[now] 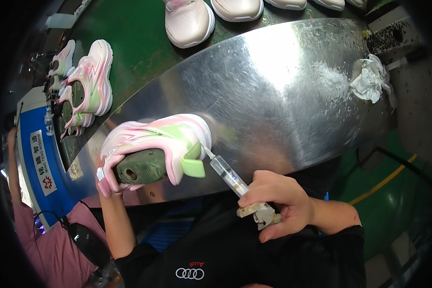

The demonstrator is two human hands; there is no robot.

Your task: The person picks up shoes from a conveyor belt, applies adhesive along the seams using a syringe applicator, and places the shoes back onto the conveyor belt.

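Observation:
A pink, white and light-green sneaker (151,132) lies tilted on its side above the metal surface. A dark green shoe last (144,166) fills its opening. My left hand (111,198) holds the sneaker from the toe-and-tongue side; its fingers are mostly hidden behind the shoe. My right hand (285,199) is closed round a clear syringe (227,174), with the thumb beside its crusted, whitish plunger end (264,216). The syringe's thin tip reaches the sneaker's heel, by the white sole edge and the green pull tab (193,163). Whether it touches is hard to tell.
The curved, scuffed metal tabletop (273,110) bears a crumpled white cloth or paper (369,79) at right. Beyond its edge, a green surface (134,67) holds pale pink shoes (189,21) and more pink-green sneakers (93,79). A person in a pink shirt (48,249) is at left.

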